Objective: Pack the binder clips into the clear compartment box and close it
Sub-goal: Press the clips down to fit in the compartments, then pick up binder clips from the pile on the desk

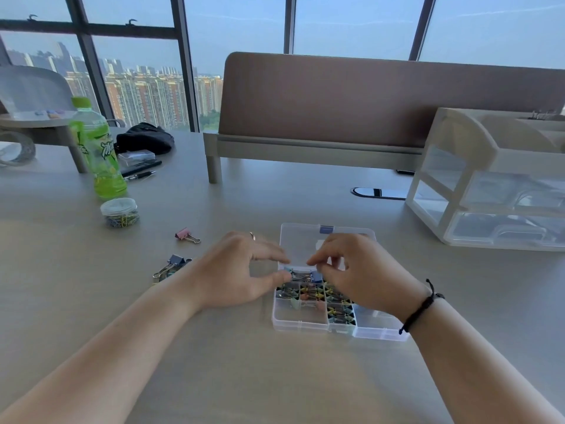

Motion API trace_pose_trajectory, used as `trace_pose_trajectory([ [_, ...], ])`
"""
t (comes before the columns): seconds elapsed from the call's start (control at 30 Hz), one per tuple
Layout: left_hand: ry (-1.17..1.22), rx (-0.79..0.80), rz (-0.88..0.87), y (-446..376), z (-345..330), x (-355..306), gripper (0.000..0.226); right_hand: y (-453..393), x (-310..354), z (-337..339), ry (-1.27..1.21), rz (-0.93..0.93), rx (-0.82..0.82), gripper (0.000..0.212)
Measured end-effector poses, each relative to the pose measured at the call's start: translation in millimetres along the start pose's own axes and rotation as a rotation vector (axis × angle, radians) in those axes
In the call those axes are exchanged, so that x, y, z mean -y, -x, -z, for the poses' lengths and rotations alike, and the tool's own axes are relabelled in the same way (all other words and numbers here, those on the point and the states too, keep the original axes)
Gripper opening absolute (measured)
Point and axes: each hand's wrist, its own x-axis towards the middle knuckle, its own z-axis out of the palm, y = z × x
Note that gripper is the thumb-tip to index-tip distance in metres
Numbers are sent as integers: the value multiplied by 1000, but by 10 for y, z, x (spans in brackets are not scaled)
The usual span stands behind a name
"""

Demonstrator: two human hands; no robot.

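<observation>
The clear compartment box (379, 328) lies open on the desk, its lid (305, 237) flat on the far side. Several compartments hold small coloured binder clips. My left hand (235, 270) pinches a blue binder clip (287, 272) at the box's far-left compartment. My right hand (360, 273) has its fingers curled over a second blue clip (317, 276) in the same compartment and hides part of the box. A pink clip (183, 234) and a blue clip (175, 261) with others beside it lie loose on the desk to the left.
A green bottle (97, 151), a jar of paper clips (120, 212), pens (140, 172), a small clear case (136, 157) and a black pouch (145, 137) stand at the back left. A drawer organiser (495, 185) fills the right. A desk divider (367, 99) runs behind.
</observation>
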Motion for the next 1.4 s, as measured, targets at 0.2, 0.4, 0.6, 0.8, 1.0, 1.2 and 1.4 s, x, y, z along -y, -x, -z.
trace_pose_trajectory([
  [0.2, 183, -241, 187, 175, 422, 165, 14, -25, 13, 97, -228, -68, -235, 27],
  [0.4, 3, -81, 376, 507, 582, 435, 15, -162, 381, -63, -175, -20, -97, 18],
  [0.6, -83, -67, 480, 659, 619, 522, 17, -368, 971, -424, 84, 127, 265, 39],
  [0.8, 32, 75, 497, 684, 581, 575, 32, -646, 1164, -716, 166, 77, 297, 47],
  [1.0, 96, 150, 506, 703, 623, 546, 31, -685, 1131, -757, 52, 43, 353, 42],
  [1.2, 119, 163, 514, 709, 625, 535, 42, -630, 1140, -763, -41, 49, 365, 55],
  [1.4, 89, 122, 524, 703, 598, 586, 38, -657, 1137, -822, -60, 59, 324, 55],
])
